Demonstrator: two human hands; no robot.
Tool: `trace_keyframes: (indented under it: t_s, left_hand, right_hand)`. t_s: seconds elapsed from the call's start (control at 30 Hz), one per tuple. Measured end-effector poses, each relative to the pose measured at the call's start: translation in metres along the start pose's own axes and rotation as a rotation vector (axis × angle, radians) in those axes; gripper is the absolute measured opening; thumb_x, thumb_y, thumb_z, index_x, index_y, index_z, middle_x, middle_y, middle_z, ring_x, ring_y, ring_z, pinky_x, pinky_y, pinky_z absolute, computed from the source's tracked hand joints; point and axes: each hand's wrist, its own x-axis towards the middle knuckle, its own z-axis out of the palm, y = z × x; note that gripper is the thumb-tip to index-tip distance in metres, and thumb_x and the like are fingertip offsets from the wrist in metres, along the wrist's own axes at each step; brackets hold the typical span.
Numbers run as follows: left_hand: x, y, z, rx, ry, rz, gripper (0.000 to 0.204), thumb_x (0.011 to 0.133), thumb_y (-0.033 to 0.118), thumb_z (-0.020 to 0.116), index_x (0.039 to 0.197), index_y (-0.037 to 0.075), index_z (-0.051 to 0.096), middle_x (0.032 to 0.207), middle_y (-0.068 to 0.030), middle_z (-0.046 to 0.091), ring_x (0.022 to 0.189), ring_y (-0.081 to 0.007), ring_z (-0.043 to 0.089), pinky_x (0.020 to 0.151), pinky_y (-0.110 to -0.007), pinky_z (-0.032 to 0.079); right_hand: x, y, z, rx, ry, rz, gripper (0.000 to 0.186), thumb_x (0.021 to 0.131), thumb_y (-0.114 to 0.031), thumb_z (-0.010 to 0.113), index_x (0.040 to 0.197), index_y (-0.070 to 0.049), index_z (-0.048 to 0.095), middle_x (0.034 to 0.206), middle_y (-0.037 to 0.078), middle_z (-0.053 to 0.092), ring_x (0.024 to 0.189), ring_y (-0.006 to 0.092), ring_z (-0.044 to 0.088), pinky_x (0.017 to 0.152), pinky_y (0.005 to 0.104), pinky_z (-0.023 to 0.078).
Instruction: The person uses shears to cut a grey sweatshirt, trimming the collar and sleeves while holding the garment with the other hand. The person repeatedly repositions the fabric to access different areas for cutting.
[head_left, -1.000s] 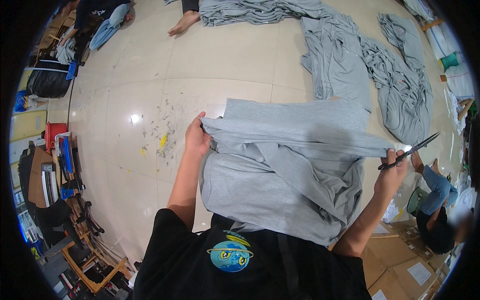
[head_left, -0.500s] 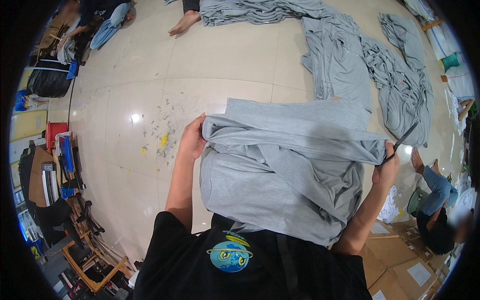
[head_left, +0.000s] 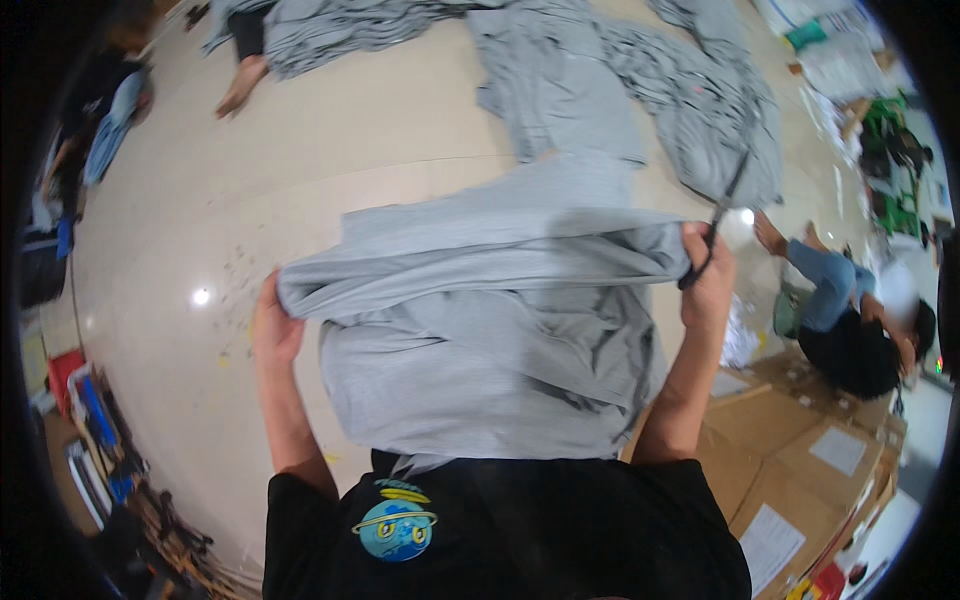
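Cloth in plain heathered grey sits farther left in the head view than half a second ago, and so do both hands and the floor around them; more of the cardboard boxes now shows at the right. A second ago the upper edge was drawn out into a narrow, fairly flat band; now that stretch is looser and thicker, rolled into long folds with a shadowed hollow toward each end. It also slopes more, its left end lying lower in view than its right.

The left hand grasps the left end, fingers closed on the roll. The right hand grips the other end and also holds dark scissors, their blades pointing up and away from the cloth, steeper than a second ago. Whether any finger passes through a handle loop I cannot tell.

The cloth lies in front of the person's black shirt, its near part bunched and creased, darker at the right; a smoother panel extends beyond the held roll toward the grey fabric piles. Whether they touch I cannot tell.
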Motion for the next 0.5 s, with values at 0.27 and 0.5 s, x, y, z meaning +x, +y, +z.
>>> trace_keyframes:
  t_s: [0.27, 0.5]
  left_hand:
    - [-0.021, 0.026, 0.026, 0.171, 0.032, -0.047, 0.034, 0.114, 0.031, 0.064, 0.136, 0.005, 0.067, 0.128, -0.0062, 0.074, 0.117, -0.019, 0.071, 0.102, -0.037, 0.058]
    - [-0.082, 0.04, 0.013, 0.464, 0.014, -0.059, 0.027, 0.107, 0.016, 0.072, 0.131, 0.005, 0.064, 0.12, -0.0006, 0.069, 0.112, -0.0112, 0.066, 0.101, -0.032, 0.054]
  right_hand:
    - [-0.009, -0.019, 0.0, 0.299, -0.094, 0.168, 0.027, 0.106, -0.024, 0.078, 0.116, -0.001, 0.071, 0.09, -0.003, 0.068, 0.076, 0.0069, 0.061, 0.067, 0.0246, 0.046]
    - [-0.076, -0.042, -0.028, 0.272, 0.058, 0.238, 0.038, 0.101, -0.025, 0.081, 0.128, 0.0, 0.07, 0.11, 0.002, 0.068, 0.097, 0.01, 0.063, 0.085, 0.0281, 0.05]
